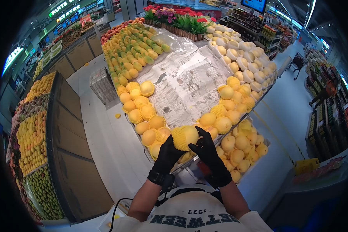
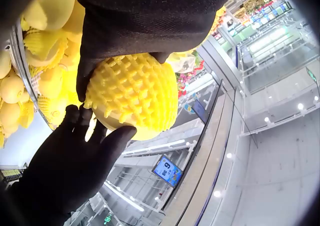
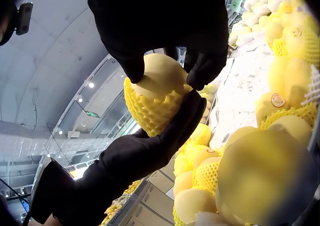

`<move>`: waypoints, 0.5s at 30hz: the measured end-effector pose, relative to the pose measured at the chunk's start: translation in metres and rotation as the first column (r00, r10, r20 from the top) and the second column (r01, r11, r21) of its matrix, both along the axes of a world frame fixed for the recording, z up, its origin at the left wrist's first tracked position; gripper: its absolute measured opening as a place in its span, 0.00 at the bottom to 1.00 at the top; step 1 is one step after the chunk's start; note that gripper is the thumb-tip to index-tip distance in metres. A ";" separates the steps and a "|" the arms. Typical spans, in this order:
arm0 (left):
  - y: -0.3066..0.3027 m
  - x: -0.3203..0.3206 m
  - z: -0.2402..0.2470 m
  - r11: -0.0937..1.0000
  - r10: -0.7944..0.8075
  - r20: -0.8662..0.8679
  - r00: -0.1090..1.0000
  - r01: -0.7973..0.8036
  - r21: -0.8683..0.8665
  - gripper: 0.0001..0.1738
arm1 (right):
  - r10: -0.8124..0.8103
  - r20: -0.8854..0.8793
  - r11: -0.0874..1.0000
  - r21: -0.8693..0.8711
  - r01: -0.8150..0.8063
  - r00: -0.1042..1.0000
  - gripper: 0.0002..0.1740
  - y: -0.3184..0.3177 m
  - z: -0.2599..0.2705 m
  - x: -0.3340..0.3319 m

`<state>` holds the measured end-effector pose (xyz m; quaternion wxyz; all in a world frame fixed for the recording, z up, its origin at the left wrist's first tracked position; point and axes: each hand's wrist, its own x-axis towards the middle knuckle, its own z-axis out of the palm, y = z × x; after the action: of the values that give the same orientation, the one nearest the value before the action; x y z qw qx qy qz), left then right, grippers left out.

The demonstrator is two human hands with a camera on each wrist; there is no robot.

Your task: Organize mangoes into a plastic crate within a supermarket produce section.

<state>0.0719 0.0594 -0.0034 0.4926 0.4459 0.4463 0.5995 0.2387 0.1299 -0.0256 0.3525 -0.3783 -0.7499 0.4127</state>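
A round yellow melon (image 1: 190, 135) is held over the near edge of the fruit display, between both black-gloved hands. A yellow foam net (image 2: 134, 92) covers part of it; in the right wrist view its bare, smooth end (image 3: 161, 77) sticks out of the net. My left hand (image 1: 169, 155) grips the netted side, its fingers curled round from below and the left. On the other side my right hand (image 1: 207, 151) holds the bare end between thumb and fingers. More yellow melons (image 1: 156, 121), several in foam nets, line the display's near edge.
Crumpled paper (image 1: 187, 83) lies over the middle of the display. Green-yellow fruit (image 1: 131, 50) fills its far left, white-netted fruit (image 1: 247, 58) its right. A lower bin of yellow melons (image 1: 241, 145) stands at the near right. A grey crate (image 1: 103, 86) sits on the floor at left.
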 end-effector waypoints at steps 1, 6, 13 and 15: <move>0.003 0.006 0.001 1.000 0.008 -0.072 0.997 -0.008 0.008 0.33 | 0.013 -0.039 1.000 -0.014 -0.014 0.999 0.45 0.004 -0.008 0.008; 0.012 0.025 -0.010 0.998 0.051 -0.341 0.939 -0.033 0.059 0.31 | 0.074 -0.336 0.947 -0.271 -0.172 0.939 0.48 0.016 -0.009 0.032; 0.024 0.075 -0.001 1.000 -0.014 0.009 1.000 0.014 -0.002 0.34 | 0.009 -0.408 0.941 -0.306 -0.146 0.913 0.47 0.023 -0.012 0.064; 0.026 0.081 -0.013 0.968 -0.082 0.713 0.696 0.226 -0.109 0.35 | -0.032 -0.410 0.909 -0.391 -0.144 0.912 0.48 0.022 -0.014 0.070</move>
<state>0.1528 0.0854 -0.0166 0.7137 0.1714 0.2403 0.6352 0.3084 0.1523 -0.0394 0.4006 -0.3276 -0.5662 0.6416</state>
